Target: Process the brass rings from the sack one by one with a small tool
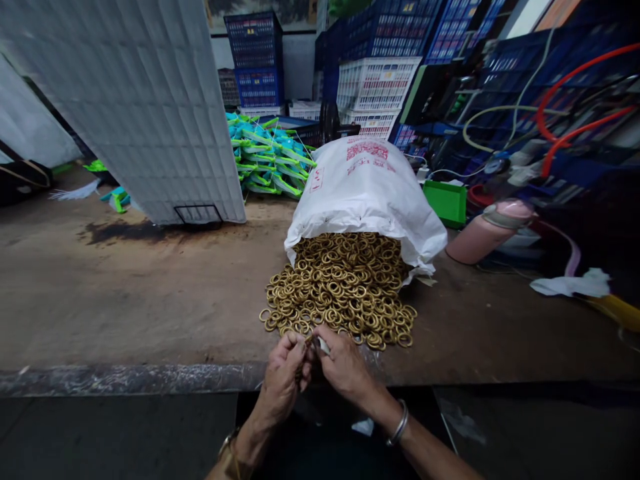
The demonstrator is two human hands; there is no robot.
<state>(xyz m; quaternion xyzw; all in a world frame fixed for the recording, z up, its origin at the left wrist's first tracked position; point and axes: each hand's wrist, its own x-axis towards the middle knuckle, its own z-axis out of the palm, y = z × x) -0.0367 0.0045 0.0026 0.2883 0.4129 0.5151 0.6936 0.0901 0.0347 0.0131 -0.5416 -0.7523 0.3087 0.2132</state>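
Note:
My left hand is closed in a pinch at the table's front edge, with a small brass-coloured ring at its fingertips. More rings seem to be in its curled fingers, but they are mostly hidden. Close beside it, my right hand is also closed, its fingertips almost meeting the left ones. A small whitish piece shows at its thumb and forefinger; its kind is unclear. Just beyond both hands lies a heap of brass-coloured rings, spilling from the mouth of a white woven sack that lies on its side.
The brown worktable carries a tall grey padded panel at left and a stack of green and turquoise pieces behind. To the right are a pink bottle, a green tray and orange hoses. Crates stand behind.

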